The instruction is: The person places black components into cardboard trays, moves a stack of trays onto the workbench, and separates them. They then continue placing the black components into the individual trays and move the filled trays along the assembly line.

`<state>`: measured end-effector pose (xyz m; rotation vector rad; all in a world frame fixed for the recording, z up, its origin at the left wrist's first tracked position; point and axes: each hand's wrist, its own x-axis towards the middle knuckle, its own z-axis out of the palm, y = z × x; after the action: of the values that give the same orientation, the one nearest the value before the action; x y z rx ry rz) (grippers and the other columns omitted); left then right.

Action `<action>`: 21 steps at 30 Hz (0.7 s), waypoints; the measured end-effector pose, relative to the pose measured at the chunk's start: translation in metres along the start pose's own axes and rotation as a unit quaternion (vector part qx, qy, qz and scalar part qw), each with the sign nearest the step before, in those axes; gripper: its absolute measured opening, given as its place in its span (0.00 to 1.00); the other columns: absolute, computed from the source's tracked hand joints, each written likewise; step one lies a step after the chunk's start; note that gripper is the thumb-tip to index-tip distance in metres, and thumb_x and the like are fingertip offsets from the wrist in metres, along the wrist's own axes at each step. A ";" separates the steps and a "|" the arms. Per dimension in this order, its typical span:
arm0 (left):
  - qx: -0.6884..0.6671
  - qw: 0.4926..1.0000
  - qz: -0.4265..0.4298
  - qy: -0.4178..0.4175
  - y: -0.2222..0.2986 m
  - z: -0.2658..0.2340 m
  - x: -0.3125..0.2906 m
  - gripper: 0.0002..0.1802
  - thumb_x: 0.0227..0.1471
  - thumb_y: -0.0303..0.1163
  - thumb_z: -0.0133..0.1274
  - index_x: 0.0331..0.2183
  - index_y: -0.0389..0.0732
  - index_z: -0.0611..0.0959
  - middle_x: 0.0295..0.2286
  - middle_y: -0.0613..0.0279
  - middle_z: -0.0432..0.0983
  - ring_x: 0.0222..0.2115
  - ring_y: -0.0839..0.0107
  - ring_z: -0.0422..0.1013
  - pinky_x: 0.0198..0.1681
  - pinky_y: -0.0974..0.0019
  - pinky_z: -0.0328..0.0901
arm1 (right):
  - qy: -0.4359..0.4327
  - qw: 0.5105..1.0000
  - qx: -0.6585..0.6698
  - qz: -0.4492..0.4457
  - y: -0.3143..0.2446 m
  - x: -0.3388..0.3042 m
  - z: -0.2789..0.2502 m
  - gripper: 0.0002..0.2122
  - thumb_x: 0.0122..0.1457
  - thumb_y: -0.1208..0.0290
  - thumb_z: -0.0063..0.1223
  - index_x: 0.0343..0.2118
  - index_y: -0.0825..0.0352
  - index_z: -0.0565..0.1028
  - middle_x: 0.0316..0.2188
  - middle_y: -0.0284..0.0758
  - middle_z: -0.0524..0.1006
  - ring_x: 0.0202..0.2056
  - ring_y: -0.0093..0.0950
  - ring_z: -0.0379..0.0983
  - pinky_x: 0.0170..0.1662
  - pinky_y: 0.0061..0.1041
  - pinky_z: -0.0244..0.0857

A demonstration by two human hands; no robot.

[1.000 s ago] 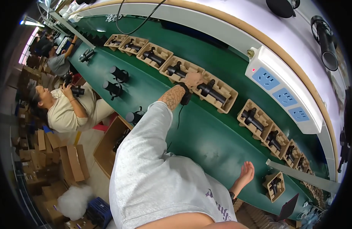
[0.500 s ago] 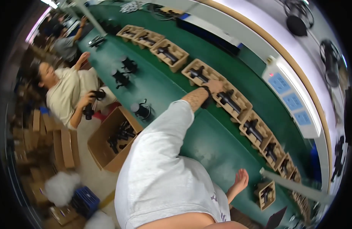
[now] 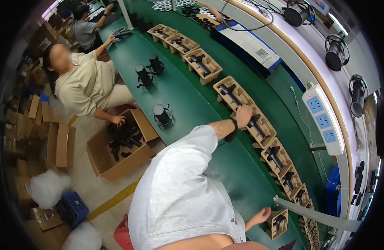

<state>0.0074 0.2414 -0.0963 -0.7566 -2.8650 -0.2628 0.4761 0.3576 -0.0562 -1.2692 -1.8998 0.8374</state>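
My left hand (image 3: 243, 116), with a dark band at the wrist, reaches across the green bench to a row of brown moulded pulp trays (image 3: 265, 143). Its fingers are bent down where two trays meet, beside a black tube-shaped part (image 3: 256, 126) lying in one of them. What they grip is hidden beneath the hand. A similar black part (image 3: 230, 93) lies in the tray just beyond. Low on the right, my right hand (image 3: 259, 216) hangs over the bench, fingers loosely curled and holding nothing. Nearest to it is a small separate pulp tray (image 3: 279, 224) with a black part inside.
Black cylindrical devices (image 3: 162, 115) stand along the bench's left side. A co-worker (image 3: 86, 85) sits there, one hand in a carton (image 3: 113, 166) of black parts. A white power strip (image 3: 325, 121) and a slanting metal bar (image 3: 317, 213) border the right side.
My view has shifted. My left hand stays at the trays, and my right hand's fingers have curled. The co-worker's hand, which held a black device, is now in the carton; the other touches a bench device.
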 end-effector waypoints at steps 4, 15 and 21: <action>-0.231 0.951 0.194 0.070 -0.010 -0.052 -0.080 0.24 0.40 0.31 0.50 0.43 0.35 0.71 0.38 0.49 0.67 0.41 0.56 0.63 0.36 0.57 0.61 | 0.194 0.870 -0.439 -0.113 0.058 0.059 -0.056 0.28 0.48 0.58 0.57 0.49 0.69 0.66 0.46 0.47 0.68 0.45 0.46 0.64 0.45 0.42 0.59; -0.366 0.870 0.176 -0.278 -0.094 -0.115 -0.232 0.18 0.48 0.28 0.40 0.43 0.37 0.72 0.26 0.52 0.74 0.29 0.55 0.70 0.33 0.56 0.64 | 0.028 0.744 -0.667 0.022 0.068 0.078 -0.046 0.26 0.45 0.50 0.56 0.42 0.66 0.72 0.36 0.41 0.74 0.35 0.39 0.70 0.40 0.41 0.64; -0.410 0.878 0.005 -0.246 -0.128 -0.137 -0.260 0.16 0.50 0.32 0.40 0.41 0.38 0.74 0.25 0.52 0.74 0.28 0.56 0.71 0.32 0.59 0.64 | -0.309 0.916 -0.257 -0.007 -0.035 0.005 0.059 0.16 0.44 0.64 0.59 0.25 0.77 0.75 0.23 0.47 0.76 0.24 0.41 0.73 0.30 0.38 0.66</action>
<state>0.1817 -0.0197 -0.0324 -1.0805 -3.1560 -1.5567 0.4085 0.3433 -0.0596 -1.3866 -2.7720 0.8203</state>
